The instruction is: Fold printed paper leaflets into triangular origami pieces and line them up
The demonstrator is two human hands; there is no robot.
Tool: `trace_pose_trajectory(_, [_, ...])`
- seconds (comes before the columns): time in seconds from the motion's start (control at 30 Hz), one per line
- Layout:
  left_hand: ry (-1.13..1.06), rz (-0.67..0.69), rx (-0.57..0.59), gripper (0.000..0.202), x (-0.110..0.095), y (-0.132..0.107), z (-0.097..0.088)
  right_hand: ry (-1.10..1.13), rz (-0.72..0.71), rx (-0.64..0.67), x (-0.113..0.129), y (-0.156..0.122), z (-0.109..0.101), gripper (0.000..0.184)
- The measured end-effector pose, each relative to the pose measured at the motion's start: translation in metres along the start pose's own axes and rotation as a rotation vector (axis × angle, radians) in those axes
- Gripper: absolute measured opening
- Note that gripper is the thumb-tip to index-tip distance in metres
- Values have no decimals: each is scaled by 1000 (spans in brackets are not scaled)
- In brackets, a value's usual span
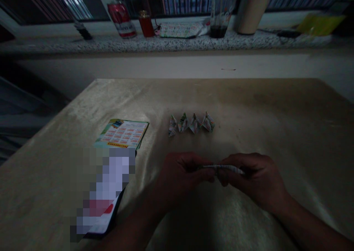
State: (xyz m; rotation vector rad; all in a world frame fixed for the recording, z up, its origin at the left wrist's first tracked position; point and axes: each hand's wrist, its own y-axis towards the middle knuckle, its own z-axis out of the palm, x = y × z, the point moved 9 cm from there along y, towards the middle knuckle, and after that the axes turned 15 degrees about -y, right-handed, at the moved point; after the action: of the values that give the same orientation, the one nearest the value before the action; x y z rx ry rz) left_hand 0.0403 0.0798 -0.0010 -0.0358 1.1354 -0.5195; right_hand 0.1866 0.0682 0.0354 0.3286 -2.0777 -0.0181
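My left hand and my right hand meet over the table, both pinched on a narrow folded strip of printed paper held flat between them. Just beyond the hands, several small folded paper pieces stand in a row on the table. A printed paper sheet lies to the left of the row.
A phone with a blurred screen lies at the table's near left. On the stone ledge behind stand a red can, a small red bottle, a dark glass and a beige cylinder.
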Motion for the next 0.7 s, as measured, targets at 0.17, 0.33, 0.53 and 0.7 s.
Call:
trace_pose_trajectory(0.17, [71, 81, -76, 9, -8, -5, -5, -80, -72, -120, 5, -1, -8, 7])
trace_pose_trajectory(0.33, [50, 38, -60, 11, -5, -5, -4, -14, -106, -84, 9, -1, -9, 8])
trace_pose_trajectory(0.53, [31, 16, -23, 6, -7, -5, 1, 110, 52, 1, -3, 1, -4, 9])
trace_pose_trajectory(0.7, [-53, 35, 27, 7, -8, -5, 6, 140, 47, -6, 0, -1, -4, 12])
